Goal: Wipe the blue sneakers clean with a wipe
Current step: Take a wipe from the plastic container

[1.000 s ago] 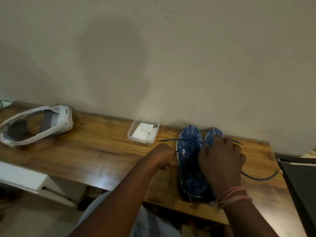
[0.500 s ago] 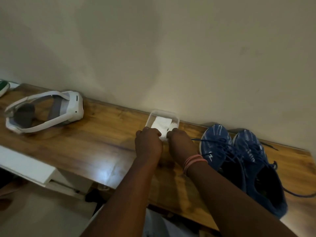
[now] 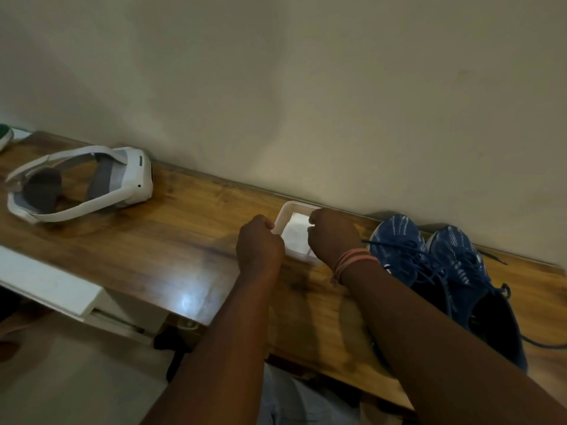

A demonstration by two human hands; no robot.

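Inside tray (image 3: 283,213), white wipes (image 3: 295,234).

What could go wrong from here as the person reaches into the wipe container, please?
The small white container looks light; the left hand holds its rim, so pulling a wipe with the right hand may tip it. Loose laces trail from the blue sneakers under the right forearm and could snag.

blue sneakers (image 3: 435,265), white headset (image 3: 92,185), white wipe (image 3: 296,234)
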